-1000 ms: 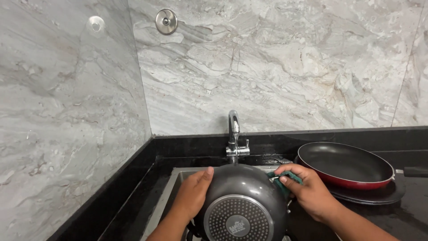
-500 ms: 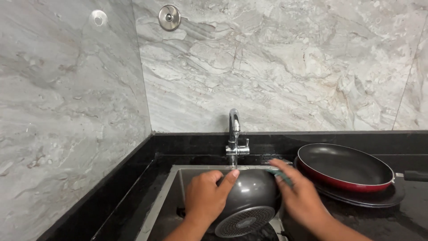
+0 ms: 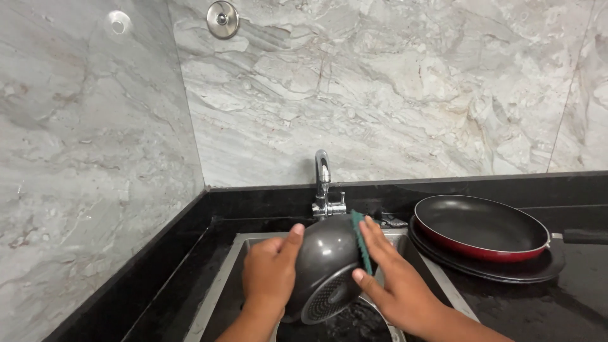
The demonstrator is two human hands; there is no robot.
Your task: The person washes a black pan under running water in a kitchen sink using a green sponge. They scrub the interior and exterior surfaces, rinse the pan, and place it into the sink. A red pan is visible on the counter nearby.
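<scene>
From the head view, grey-veined marble is covering two walls [image 3: 411, 95] that are meeting in a corner on the left, with a round metal fitting [image 3: 222, 19] high on the back wall and a smaller one [image 3: 118, 23] on the left wall. A black counter [image 3: 525, 304] is running along the foot of both walls, its surface looking wet on the right. A steel sink [image 3: 221, 278] is sitting sunk into the counter, and a chrome tap [image 3: 323, 183] is standing upright at its back edge.

The sink's left rim is lying near the left wall, leaving only a narrow strip of counter there. To the right the counter is stretching on to the frame's edge.

The left hand [image 3: 269, 272] is gripping a dark grey pot [image 3: 326, 269] over the sink, thumb lying across its outer wall, fingers wrapped behind. The pot is tilting with its patterned base facing down toward the camera, so its inside is staying hidden. The right hand [image 3: 396, 285] is pressing a green scrubber [image 3: 361, 244] flat against the pot's right side with extended fingers. The sink bottom below is looking dark and wet; what is lying in it cannot be told.

Just right of the sink, a red pan [image 3: 484, 228] with a dark, empty inside is resting on a black plate [image 3: 506, 269], its handle [image 3: 586, 236] pointing right.
</scene>
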